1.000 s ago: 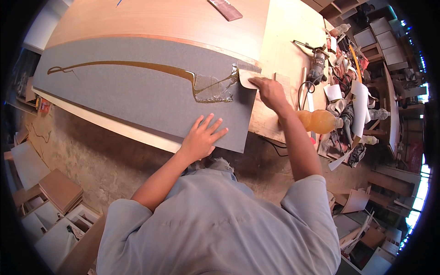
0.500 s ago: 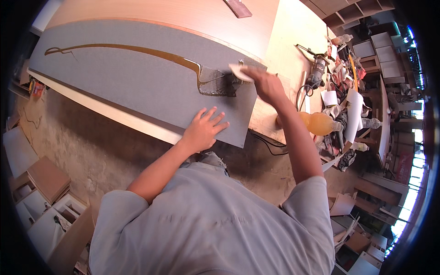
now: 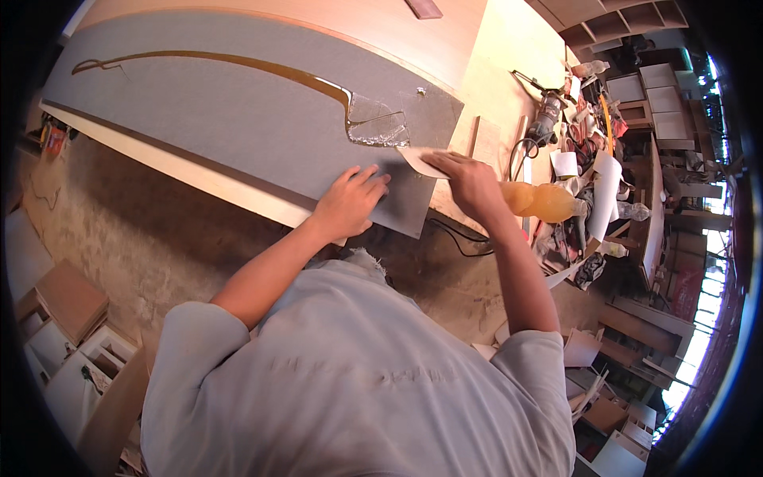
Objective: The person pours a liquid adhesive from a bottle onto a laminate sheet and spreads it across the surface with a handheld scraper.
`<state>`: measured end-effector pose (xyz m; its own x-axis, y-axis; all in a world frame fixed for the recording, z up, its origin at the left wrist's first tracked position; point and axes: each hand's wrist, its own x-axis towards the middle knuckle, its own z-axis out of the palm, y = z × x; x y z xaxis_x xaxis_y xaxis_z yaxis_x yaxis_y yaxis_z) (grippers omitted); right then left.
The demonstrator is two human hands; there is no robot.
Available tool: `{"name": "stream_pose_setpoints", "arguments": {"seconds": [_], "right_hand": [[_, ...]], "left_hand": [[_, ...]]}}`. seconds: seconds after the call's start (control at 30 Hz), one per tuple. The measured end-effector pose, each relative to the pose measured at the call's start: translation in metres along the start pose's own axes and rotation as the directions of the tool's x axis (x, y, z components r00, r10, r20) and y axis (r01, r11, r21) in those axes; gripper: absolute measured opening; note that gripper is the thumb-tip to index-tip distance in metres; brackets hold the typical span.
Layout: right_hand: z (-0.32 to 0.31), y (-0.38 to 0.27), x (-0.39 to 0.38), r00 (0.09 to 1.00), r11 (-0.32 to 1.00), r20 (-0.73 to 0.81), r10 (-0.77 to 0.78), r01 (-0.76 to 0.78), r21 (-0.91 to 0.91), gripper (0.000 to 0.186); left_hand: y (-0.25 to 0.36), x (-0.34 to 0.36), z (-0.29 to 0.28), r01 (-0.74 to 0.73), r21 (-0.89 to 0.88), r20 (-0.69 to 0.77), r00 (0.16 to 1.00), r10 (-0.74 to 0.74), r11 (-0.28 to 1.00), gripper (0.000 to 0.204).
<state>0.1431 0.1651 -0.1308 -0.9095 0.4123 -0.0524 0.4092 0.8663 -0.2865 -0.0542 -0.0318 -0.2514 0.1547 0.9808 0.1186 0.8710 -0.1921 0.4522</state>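
Note:
A long grey panel (image 3: pixel 238 127) lies across the workbench in front of me. Along it runs a poured line of glossy amber glue (image 3: pixel 238 63), which widens into a thin, smeared patch near the panel's right end. My right hand (image 3: pixel 474 184) is closed round a pale, flat spreader (image 3: pixel 424 162), its edge at the lower right corner of that patch. Resting on the near edge of the panel is my left hand (image 3: pixel 352 199), palm down with the fingers stretched out and nothing held.
Right of the panel, a plastic bottle of amber liquid (image 3: pixel 544 202) lies on its side. A corded power tool (image 3: pixel 548 111) sits farther back, beside a clutter of rags, cables and a white roll (image 3: pixel 606 191). Cabinet parts (image 3: pixel 71 298) stand on the floor at left.
My right hand has drawn the spreader toward me, from the patch's far side to its near corner. The glue patch shows changed streaks. My left hand stays on the panel, fingers less spread.

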Motion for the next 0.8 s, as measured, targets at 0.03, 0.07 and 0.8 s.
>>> {"name": "stream_pose_setpoints", "arguments": {"seconds": [0.03,0.07,0.8], "right_hand": [[0.004,-0.017,0.005,0.998,0.999,0.048,0.036,-0.035,-0.021,0.055],[0.023,-0.013,-0.001,0.999,0.986,0.008,-0.035,0.036,-0.161,0.056],[0.037,-0.050,-0.080,0.978,0.990,0.178,0.106,-0.121,0.072,0.047]], "left_hand": [[-0.002,-0.002,-0.001,0.010,-0.007,0.007,1.000,-0.010,1.000,0.073],[-0.005,-0.001,-0.003,0.012,-0.013,0.010,1.000,-0.012,1.000,0.074],[-0.078,-0.044,-0.024,-0.011,0.199,0.057,0.998,0.000,0.980,0.098]]}}
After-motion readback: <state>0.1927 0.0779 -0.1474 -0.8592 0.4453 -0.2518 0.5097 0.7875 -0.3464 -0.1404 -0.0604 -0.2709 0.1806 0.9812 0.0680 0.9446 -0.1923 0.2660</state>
